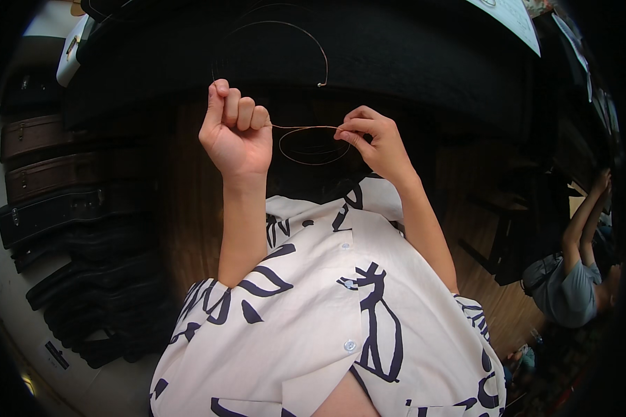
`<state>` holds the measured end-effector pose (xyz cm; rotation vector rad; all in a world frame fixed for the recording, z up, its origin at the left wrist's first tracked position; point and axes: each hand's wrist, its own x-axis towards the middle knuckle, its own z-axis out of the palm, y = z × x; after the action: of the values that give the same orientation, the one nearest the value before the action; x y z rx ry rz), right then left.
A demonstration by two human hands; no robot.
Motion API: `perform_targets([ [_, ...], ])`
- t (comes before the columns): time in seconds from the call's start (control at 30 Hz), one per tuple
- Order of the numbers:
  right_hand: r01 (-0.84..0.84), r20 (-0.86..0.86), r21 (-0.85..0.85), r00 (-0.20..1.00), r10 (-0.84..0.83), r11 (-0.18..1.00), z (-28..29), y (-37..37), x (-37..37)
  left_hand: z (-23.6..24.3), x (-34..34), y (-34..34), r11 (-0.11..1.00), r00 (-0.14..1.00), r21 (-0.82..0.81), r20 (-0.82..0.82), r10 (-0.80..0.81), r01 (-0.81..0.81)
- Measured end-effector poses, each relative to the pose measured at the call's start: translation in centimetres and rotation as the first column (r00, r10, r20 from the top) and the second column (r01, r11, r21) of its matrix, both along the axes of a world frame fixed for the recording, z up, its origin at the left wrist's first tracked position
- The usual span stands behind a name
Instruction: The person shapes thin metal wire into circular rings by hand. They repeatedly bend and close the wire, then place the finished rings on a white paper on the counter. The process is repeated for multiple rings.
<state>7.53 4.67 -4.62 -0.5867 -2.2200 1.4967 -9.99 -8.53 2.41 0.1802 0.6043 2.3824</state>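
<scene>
White shirt with black line print (pixel 306 292) nearest, on me. My left hand (pixel 236 132) is curled in a fist around a thin metal string (pixel 305 127); one length rises from the fist's top, arcing over to a small ball end (pixel 321 84). My right hand (pixel 372 139) pinches the string, a stretch spanning both grips, loop (pixel 316 164) just below. How much sits inside my fist, can't tell. Hard cases (pixel 45 215) off left.
</scene>
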Motion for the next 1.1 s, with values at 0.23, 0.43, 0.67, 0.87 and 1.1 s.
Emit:
perform_targets([
  [0.23,-0.102,-0.126,-0.722,0.992,0.015,0.684,1.0,1.2,1.3,-1.9,-1.8,-1.4,0.999,0.999,0.026,0.013,0.033,-0.034],
  [0.43,0.051,0.147,-0.849,0.979,0.143,0.526,2.4,1.2,1.1,-1.4,-1.6,-1.5,0.999,0.996,-0.014,-0.066,0.052,-0.053],
  [0.67,-0.058,0.164,-0.836,0.922,0.350,0.545,2.6,1.0,1.3,-1.3,-2.0,-1.9,0.998,0.995,0.043,-0.081,0.057,-0.053],
  [0.87,-0.380,-0.214,-0.829,0.893,0.396,0.410,1.9,1.3,1.9,-1.2,-2.6,-2.4,0.995,0.992,-0.003,-0.085,0.097,-0.097],
  [1.1,-0.198,-0.038,-0.378,0.979,0.198,0.904,2.9,2.9,2.4,-1.0,-3.3,-4.0,0.985,0.943,-0.077,-0.311,0.120,-0.151],
])
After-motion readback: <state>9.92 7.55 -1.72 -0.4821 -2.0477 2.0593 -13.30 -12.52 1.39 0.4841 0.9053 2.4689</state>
